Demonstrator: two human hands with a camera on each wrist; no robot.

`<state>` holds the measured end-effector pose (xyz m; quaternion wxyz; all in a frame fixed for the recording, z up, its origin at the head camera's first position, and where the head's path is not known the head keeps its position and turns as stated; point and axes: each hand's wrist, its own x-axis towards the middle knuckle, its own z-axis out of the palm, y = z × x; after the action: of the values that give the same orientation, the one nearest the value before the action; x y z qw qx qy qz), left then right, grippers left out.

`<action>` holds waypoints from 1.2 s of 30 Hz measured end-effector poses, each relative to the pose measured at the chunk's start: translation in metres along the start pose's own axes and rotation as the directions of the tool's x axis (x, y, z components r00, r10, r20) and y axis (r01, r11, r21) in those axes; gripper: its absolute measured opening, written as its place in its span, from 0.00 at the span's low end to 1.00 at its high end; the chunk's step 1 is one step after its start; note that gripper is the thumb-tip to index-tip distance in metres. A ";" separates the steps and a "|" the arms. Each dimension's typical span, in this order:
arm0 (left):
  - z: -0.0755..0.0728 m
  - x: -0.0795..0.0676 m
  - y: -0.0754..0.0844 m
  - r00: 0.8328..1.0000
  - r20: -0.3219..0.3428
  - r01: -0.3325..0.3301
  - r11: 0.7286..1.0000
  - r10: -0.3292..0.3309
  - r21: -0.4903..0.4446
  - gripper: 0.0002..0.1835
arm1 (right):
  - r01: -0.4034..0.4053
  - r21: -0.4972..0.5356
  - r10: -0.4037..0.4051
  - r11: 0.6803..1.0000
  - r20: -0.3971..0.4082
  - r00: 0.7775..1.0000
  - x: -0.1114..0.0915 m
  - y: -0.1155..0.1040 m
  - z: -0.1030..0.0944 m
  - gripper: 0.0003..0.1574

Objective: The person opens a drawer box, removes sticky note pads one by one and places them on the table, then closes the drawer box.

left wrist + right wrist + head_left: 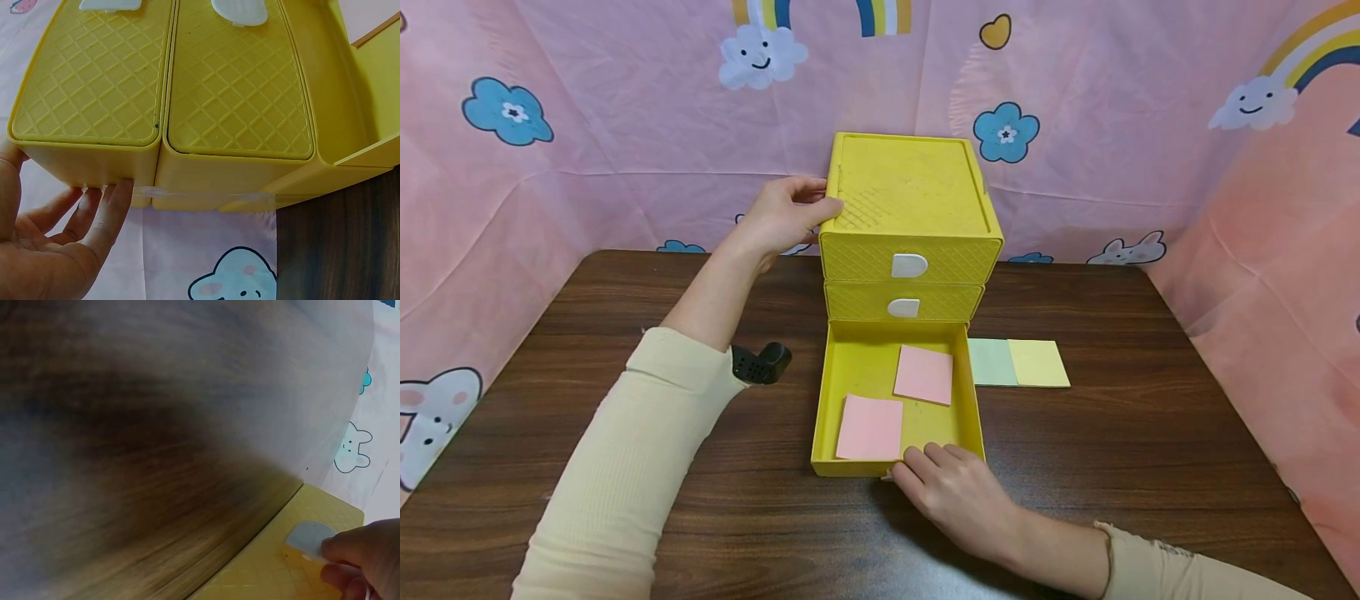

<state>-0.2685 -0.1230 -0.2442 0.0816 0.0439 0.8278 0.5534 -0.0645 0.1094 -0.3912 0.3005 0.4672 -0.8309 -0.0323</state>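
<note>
Thumb on top and fingers against the side, the left hand (pixel 784 215) grips the upper left edge of a yellow cabinet (pixel 913 183). Scuffs and dark scratches mark its top; raised lattice covers the fronts, with white tabs (pixel 910 266). Its bottom drawer (pixel 868 358) stands pulled out, holding two pink pads (pixel 870 427), one front left, one farther back to the right. The right hand (pixel 958 492) pinches that drawer's pale tab (pixel 306 537). Beside the drawer, a pale green pad (pixel 993 362) and a pale yellow pad (pixel 1040 363) lie on the wooden table (pixel 1120 450). Marks on the right sleeve (pixel 1157 562) are too small to read.
</note>
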 end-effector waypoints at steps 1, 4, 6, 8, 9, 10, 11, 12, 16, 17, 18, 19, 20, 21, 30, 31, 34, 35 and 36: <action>0.000 0.000 0.000 1.000 0.000 0.000 1.000 0.000 0.000 0.29 | 0.002 -0.008 -0.002 1.000 0.000 1.000 0.000 0.000 0.000 0.22; 0.000 0.000 0.000 1.000 0.001 -0.002 1.000 0.002 -0.001 0.30 | 0.007 -0.029 -0.007 1.000 0.001 1.000 0.000 -0.001 -0.001 0.21; 0.000 0.000 0.000 1.000 0.001 -0.001 1.000 0.001 0.003 0.30 | 0.008 -0.039 -0.008 0.999 0.002 1.000 0.000 -0.002 -0.003 0.21; 0.000 0.000 -0.001 1.000 0.000 -0.001 1.000 0.001 0.006 0.30 | 0.010 -0.045 -0.010 0.999 0.003 1.000 0.000 -0.002 -0.004 0.21; 0.000 0.000 -0.001 1.000 0.000 -0.001 1.000 0.001 0.006 0.30 | 0.010 -0.050 -0.010 0.999 0.004 1.000 0.000 -0.002 -0.005 0.21; 0.000 0.000 -0.001 1.000 0.000 -0.001 1.000 0.001 0.006 0.30 | 0.011 -0.052 -0.010 0.999 0.004 1.000 0.000 -0.002 -0.005 0.21; 0.000 0.000 0.000 1.000 0.000 -0.001 1.000 0.001 0.004 0.30 | 0.011 -0.054 -0.010 0.998 0.003 1.000 0.000 -0.002 -0.006 0.21; 0.000 0.000 0.000 1.000 0.000 -0.002 1.000 0.002 0.001 0.29 | 0.011 -0.056 -0.011 0.998 0.003 1.000 0.001 -0.002 -0.007 0.21; 0.000 0.000 0.000 1.000 -0.001 -0.002 1.000 0.002 -0.002 0.29 | 0.014 -0.042 -0.014 0.999 -0.007 1.000 0.003 -0.002 -0.011 0.22; 0.000 -0.001 0.000 1.000 0.000 -0.001 1.000 0.001 -0.002 0.29 | 0.014 -0.035 -0.015 0.999 -0.012 1.000 0.004 -0.001 -0.012 0.23; 0.000 -0.001 0.000 1.000 0.000 -0.001 1.000 0.001 -0.001 0.29 | 0.014 -0.025 -0.015 1.000 -0.018 1.000 0.006 0.000 -0.014 0.23; 0.000 -0.001 -0.001 1.000 0.000 0.000 1.000 0.000 -0.002 0.29 | 0.015 -0.018 -0.015 1.000 -0.024 1.000 0.008 0.000 -0.016 0.23; 0.000 -0.001 0.000 1.000 0.000 0.000 1.000 0.000 -0.003 0.29 | 0.015 -0.011 -0.015 1.000 -0.032 0.999 0.010 0.001 -0.018 0.23; 0.000 -0.001 0.000 1.000 0.001 0.001 1.000 -0.001 -0.006 0.29 | 0.015 -0.005 -0.015 1.000 -0.039 0.999 0.012 0.002 -0.020 0.23; 0.000 -0.001 0.000 1.000 0.000 -0.002 1.000 0.002 -0.015 0.29 | 0.019 0.094 -0.016 0.995 -0.038 0.999 0.027 0.014 -0.032 0.21; 0.000 -0.001 0.000 1.000 -0.001 -0.002 1.000 0.002 -0.015 0.29 | 0.016 0.109 -0.014 0.994 -0.021 1.000 0.027 0.015 -0.032 0.18; 0.000 -0.001 0.000 1.000 -0.001 0.002 1.000 -0.002 -0.016 0.28 | 0.001 0.142 -0.006 0.990 0.035 0.999 0.029 0.019 -0.034 0.06; 0.000 -0.001 0.000 1.000 -0.001 0.004 1.000 -0.004 -0.016 0.28 | -0.004 0.153 -0.004 0.988 0.052 0.999 0.030 0.021 -0.035 0.06; 0.000 -0.001 0.000 1.000 -0.001 0.006 1.000 -0.006 -0.016 0.28 | -0.009 0.161 -0.003 0.987 0.071 0.998 0.032 0.022 -0.036 0.07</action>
<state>-0.2675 -0.1231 -0.2441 0.0831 0.0406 0.8236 0.5596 -0.0745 0.1048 -0.3397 0.2322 0.4873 -0.8416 0.0191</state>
